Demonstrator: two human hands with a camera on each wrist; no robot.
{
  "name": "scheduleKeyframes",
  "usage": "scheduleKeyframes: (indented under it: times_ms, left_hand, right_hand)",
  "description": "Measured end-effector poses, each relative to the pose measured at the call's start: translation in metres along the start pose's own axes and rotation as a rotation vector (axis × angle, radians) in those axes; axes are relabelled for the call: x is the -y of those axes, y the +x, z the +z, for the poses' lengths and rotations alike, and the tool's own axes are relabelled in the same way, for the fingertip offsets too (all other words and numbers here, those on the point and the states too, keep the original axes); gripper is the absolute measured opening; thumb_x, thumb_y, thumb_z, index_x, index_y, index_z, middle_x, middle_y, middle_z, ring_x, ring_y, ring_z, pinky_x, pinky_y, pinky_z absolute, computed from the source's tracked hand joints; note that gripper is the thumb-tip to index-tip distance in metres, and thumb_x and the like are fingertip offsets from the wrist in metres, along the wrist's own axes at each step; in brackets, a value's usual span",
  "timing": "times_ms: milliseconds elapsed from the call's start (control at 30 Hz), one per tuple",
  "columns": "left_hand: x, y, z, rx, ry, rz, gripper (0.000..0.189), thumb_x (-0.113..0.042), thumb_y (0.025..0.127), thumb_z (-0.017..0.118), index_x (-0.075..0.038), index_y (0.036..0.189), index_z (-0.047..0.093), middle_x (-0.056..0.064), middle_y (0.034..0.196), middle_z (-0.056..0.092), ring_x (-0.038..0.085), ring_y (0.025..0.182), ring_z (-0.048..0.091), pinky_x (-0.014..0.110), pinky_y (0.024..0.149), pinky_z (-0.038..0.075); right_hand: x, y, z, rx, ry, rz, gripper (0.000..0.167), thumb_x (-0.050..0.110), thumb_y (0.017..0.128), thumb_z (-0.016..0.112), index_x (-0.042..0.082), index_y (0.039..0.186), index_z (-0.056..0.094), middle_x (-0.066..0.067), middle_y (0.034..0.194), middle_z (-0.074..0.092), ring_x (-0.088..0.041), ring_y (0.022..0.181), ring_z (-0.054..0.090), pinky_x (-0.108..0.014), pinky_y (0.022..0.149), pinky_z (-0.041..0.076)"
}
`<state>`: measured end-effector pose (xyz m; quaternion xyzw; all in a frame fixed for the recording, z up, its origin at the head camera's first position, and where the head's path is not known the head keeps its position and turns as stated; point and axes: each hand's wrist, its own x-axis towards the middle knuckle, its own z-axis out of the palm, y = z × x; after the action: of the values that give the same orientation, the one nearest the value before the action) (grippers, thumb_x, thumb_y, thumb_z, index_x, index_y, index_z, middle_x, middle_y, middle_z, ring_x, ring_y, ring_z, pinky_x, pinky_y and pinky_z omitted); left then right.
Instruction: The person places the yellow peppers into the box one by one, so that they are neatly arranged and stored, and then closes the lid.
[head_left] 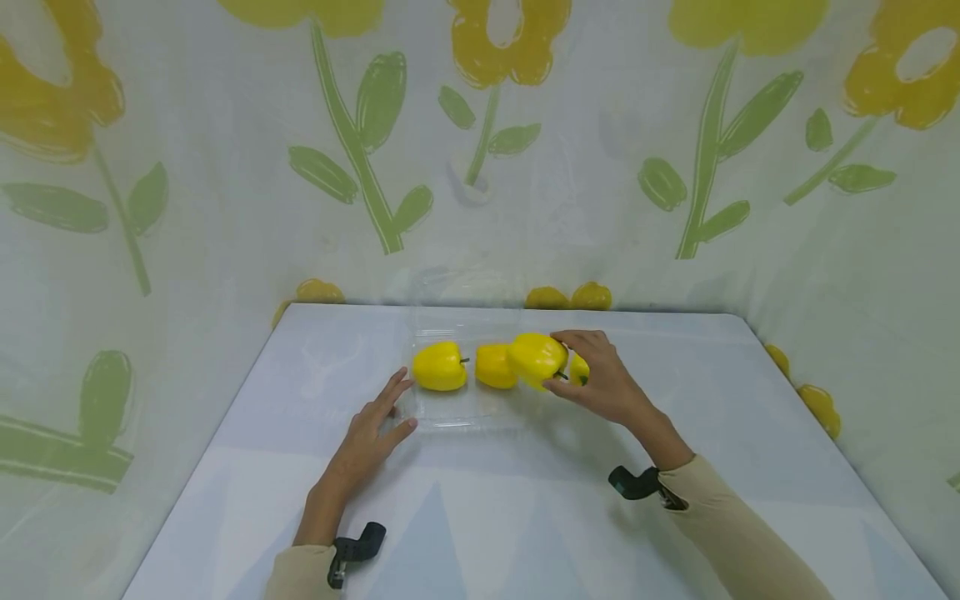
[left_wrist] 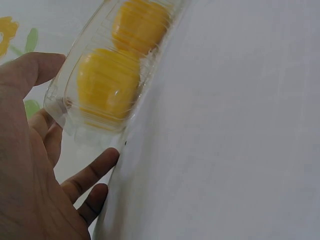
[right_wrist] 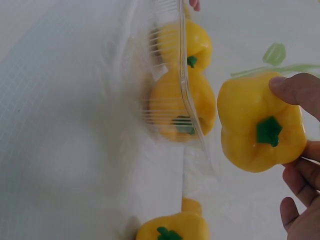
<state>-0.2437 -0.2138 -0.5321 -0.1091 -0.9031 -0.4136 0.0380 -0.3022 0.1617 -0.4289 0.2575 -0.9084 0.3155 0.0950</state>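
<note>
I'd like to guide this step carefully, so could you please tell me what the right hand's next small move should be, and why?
Probably ease the held yellow bell pepper in the right hand slightly left, over the clear plastic container: it is near that container's right side, two other yellow bell peppers lie inside, and the left hand is at its left edge.

— What's underneath?
— A flat white table printed with pale blue triangles (head_left: pixel 495 517); a clear rectangular plastic container (head_left: pixel 468 423) sits on it.
— Anything else there?
— Yes; a glossy yellow bell pepper (right_wrist: pixel 187 227), right of the container.
</note>
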Motion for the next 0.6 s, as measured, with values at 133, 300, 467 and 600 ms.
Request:
scheduleKeyframes:
  times_ms: [133, 300, 467, 600]
  left_hand:
    - [0.000, -0.001, 0.000, -0.008, 0.011, 0.003, 0.064, -0.041, 0.100, 0.058, -0.035, 0.157, 0.031, -0.018, 0.164, 0.017, 0.018, 0.109, 0.047, 0.062, 0.099, 0.030]
    - [0.001, -0.001, 0.000, -0.014, -0.002, 0.010, 0.063, -0.039, 0.100, 0.059, -0.034, 0.157, 0.032, -0.018, 0.164, 0.017, 0.018, 0.109, 0.048, 0.062, 0.098, 0.031]
    - [0.002, 0.000, 0.000, -0.008, -0.010, 0.016, 0.063, -0.040, 0.100, 0.059, -0.033, 0.157, 0.033, -0.020, 0.164, 0.017, 0.018, 0.108, 0.047, 0.060, 0.098, 0.030]
    - [0.002, 0.000, 0.000, -0.006, -0.013, 0.022, 0.062, -0.041, 0.100, 0.058, -0.033, 0.156, 0.033, -0.021, 0.163, 0.017, 0.017, 0.108, 0.048, 0.060, 0.098, 0.029]
  right_hand:
    - [0.006, 0.004, 0.003, 0.001, -0.002, -0.024, 0.068, 0.032, 0.081, 0.085, 0.013, 0.138, 0.056, -0.007, 0.138, 0.055, -0.028, 0.126, 0.040, -0.056, 0.101, 0.033]
    - [0.011, 0.007, 0.008, 0.015, 0.007, -0.043, 0.067, 0.031, 0.080, 0.085, 0.013, 0.138, 0.057, -0.006, 0.138, 0.055, -0.026, 0.125, 0.040, -0.054, 0.100, 0.037]
    - [0.014, 0.008, 0.013, 0.037, 0.009, -0.041, 0.067, 0.031, 0.081, 0.085, 0.014, 0.139, 0.056, -0.004, 0.138, 0.054, -0.024, 0.125, 0.040, -0.053, 0.101, 0.040]
    - [0.018, 0.009, 0.017, 0.060, -0.005, -0.033, 0.067, 0.031, 0.081, 0.085, 0.016, 0.140, 0.055, -0.003, 0.139, 0.053, -0.024, 0.127, 0.039, -0.053, 0.102, 0.041]
